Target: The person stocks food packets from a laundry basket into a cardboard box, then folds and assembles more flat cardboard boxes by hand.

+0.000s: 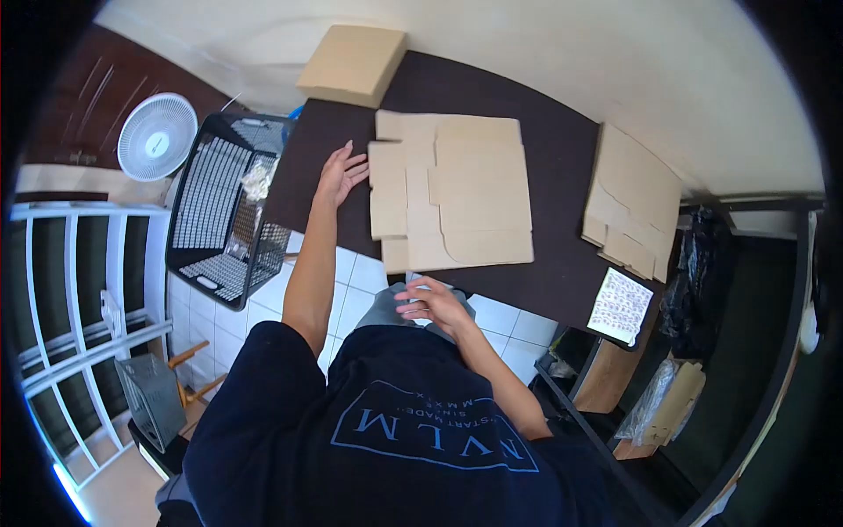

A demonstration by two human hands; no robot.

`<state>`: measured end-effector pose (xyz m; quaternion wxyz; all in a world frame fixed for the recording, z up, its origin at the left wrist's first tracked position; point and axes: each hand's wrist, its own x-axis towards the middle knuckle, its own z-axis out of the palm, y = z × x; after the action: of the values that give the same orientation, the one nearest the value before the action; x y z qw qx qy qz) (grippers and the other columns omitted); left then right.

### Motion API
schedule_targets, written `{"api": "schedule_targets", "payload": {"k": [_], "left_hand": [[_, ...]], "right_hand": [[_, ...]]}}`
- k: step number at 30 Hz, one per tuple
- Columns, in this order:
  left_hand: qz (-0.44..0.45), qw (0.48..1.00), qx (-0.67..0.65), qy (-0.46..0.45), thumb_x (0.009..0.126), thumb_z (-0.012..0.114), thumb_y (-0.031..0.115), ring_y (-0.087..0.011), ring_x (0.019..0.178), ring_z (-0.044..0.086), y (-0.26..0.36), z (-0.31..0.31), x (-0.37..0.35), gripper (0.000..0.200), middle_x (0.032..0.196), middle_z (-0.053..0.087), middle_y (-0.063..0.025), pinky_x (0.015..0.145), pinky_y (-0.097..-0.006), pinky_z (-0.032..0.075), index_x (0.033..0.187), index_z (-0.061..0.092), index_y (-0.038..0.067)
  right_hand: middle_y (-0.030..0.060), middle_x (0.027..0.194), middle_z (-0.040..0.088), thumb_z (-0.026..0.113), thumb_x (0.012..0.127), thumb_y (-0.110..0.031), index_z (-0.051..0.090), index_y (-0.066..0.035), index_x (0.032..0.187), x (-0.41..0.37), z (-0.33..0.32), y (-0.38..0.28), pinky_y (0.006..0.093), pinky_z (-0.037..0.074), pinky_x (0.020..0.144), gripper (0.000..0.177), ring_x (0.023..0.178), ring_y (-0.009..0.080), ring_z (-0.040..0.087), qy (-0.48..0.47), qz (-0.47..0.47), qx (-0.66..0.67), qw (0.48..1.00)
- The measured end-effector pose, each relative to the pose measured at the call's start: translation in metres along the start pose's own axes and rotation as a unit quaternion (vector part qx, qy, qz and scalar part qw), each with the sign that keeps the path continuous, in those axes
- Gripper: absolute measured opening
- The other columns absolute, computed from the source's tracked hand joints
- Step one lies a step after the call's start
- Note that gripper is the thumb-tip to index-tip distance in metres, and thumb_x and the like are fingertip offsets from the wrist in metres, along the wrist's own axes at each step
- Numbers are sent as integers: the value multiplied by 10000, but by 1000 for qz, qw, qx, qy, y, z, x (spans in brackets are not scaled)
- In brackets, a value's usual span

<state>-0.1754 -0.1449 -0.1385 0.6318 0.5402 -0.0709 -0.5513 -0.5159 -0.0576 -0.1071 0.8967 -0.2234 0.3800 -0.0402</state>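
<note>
A flattened cardboard box (479, 184) with cut flaps and fold lines lies flat on the dark table (562, 211). Just left of its flap edge is my left hand (341, 174), open with fingers spread and nothing in them. My right hand (433, 303) hovers by the table's front edge, below the cardboard's near side. Its fingers are apart and slightly curled, and I see no object in them. Neither hand plainly grips the cardboard.
A closed cardboard box (353, 63) sits at the table's back left. More flattened cardboard (634, 202) lies at the right, beside a patterned white sheet (620, 306). Left of the table are a black basket (206, 189) and a white fan (158, 138); a shelf (606, 378) stands right.
</note>
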Motion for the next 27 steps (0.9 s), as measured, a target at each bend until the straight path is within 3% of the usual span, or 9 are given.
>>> {"api": "schedule_targets", "payload": {"k": [4, 7, 10, 13, 17, 19, 21, 24, 27], "left_hand": [[-24, 994, 86, 65, 934, 669, 339, -375, 1056, 655, 7, -36, -35, 619, 1250, 570, -274, 857, -453, 587, 1360, 395, -17], [-16, 984, 160, 72, 908, 706, 273, -286, 966, 696, -8, -50, -51, 638, 1161, 652, -199, 764, -381, 598, 1393, 413, -19], [77, 928, 338, 134, 885, 694, 245, -232, 978, 696, -25, -52, -44, 505, 1017, 722, -142, 823, -336, 547, 1297, 551, -9], [115, 888, 432, 106, 866, 688, 315, -340, 1064, 663, -31, -32, -40, 594, 1076, 712, -192, 930, -410, 508, 1337, 527, -7], [131, 844, 493, 167, 865, 677, 341, -346, 1085, 655, -36, -5, -29, 615, 1083, 706, -203, 950, -407, 497, 1346, 519, -7], [65, 884, 461, 49, 860, 678, 394, -342, 1098, 643, -14, 8, -35, 648, 1170, 665, -224, 947, -414, 493, 1341, 522, -11], [67, 906, 419, -4, 904, 646, 388, -348, 1094, 629, -7, 25, -50, 594, 1241, 618, -230, 925, -439, 496, 1325, 534, -17], [349, 828, 427, -100, 1013, 490, 317, -369, 1150, 567, -40, 36, -49, 422, 1236, 601, -222, 985, -412, 442, 1264, 592, -6], [272, 775, 548, -157, 1035, 392, 343, -363, 1346, 410, -53, 42, -65, 491, 1401, 515, -193, 1126, -460, 284, 1300, 565, -33]], "right_hand": [[137, 999, 703, 610, 948, -157, 600, -29, 1067, 44, 46, 0, 335, 586, 705, 176, 838, 213, 705, -38, 28, -147, 988], [73, 770, 697, 590, 900, -51, 664, -21, 890, 54, 44, -27, 284, 525, 637, 81, 719, 115, 656, 119, -239, -348, 899], [129, 765, 695, 624, 880, -106, 662, -13, 912, 63, 14, -64, 346, 537, 675, 106, 713, 230, 681, 274, -305, -431, 804], [174, 900, 702, 652, 848, -122, 656, -8, 991, 60, 8, -89, 420, 533, 808, 182, 869, 334, 677, 386, -262, -507, 725], [236, 1111, 642, 664, 830, -114, 616, 9, 1106, 75, 8, -73, 456, 469, 962, 306, 1069, 401, 595, 412, -373, -596, 579], [292, 1250, 544, 677, 815, -116, 565, 28, 1187, 82, 9, -59, 469, 398, 1059, 414, 1192, 443, 499, 384, -349, -674, 526], [320, 1275, 518, 666, 852, -151, 540, 40, 1228, 86, 13, -58, 495, 389, 1071, 441, 1201, 467, 490, 372, -337, -690, 521], [339, 1387, 433, 548, 959, -161, 473, 48, 1338, 84, 36, -61, 522, 357, 1086, 439, 1286, 502, 422, 411, -384, -546, 621], [329, 1428, 404, 525, 964, -134, 461, 43, 1364, 89, 54, -67, 525, 354, 1087, 442, 1295, 514, 408, 366, -436, -594, 568]]}}
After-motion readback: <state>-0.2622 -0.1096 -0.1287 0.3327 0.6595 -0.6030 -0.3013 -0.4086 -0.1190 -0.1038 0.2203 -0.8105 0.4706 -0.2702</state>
